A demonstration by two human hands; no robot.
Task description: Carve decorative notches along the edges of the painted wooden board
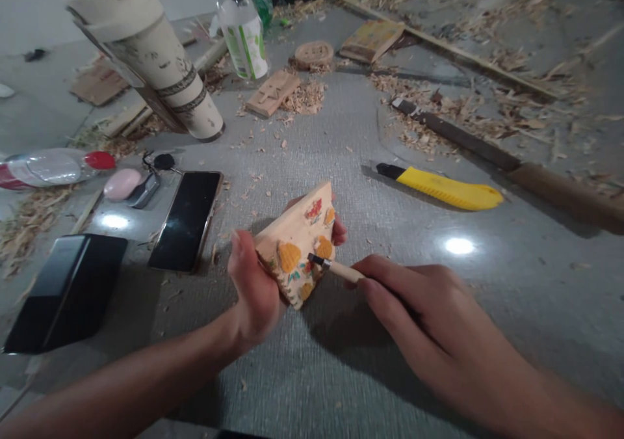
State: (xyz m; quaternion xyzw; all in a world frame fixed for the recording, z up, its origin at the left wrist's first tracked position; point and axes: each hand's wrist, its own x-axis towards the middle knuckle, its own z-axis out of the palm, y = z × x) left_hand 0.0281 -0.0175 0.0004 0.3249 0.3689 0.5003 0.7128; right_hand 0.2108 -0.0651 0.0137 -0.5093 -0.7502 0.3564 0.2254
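The left hand (253, 289) clasps a painted wooden block (297, 244) from its left edge, thumb along the near side and fingertips showing past the far right edge. The block is held tilted just above the grey mat (341, 153), near the front middle of the view. The right hand (414, 315) pinches a thin wooden-handled tool (336, 268) between thumb and fingers, and its dark tip touches the block's painted face beside an orange motif.

Bare mat lies open to the right of the hands and between them and the yellow utility knife (448, 188), which lies well apart. To the left, a smartphone (188, 218) lies near the block, with a black case (68, 289) beyond it close to the mat's left edge. Farther back are a pale tumbler (156, 55), leaning in the view, and a clear plastic bottle (244, 36), with wood shavings (305, 97) scattered around them.

The tool's rear end is hidden inside the right hand, and whether its tip is a brush or a blade cannot be told. The block's underside is covered by the left palm. Both forearms are cut off by the bottom edge, and the tops of the tumbler and the bottle are cut off and blurred.
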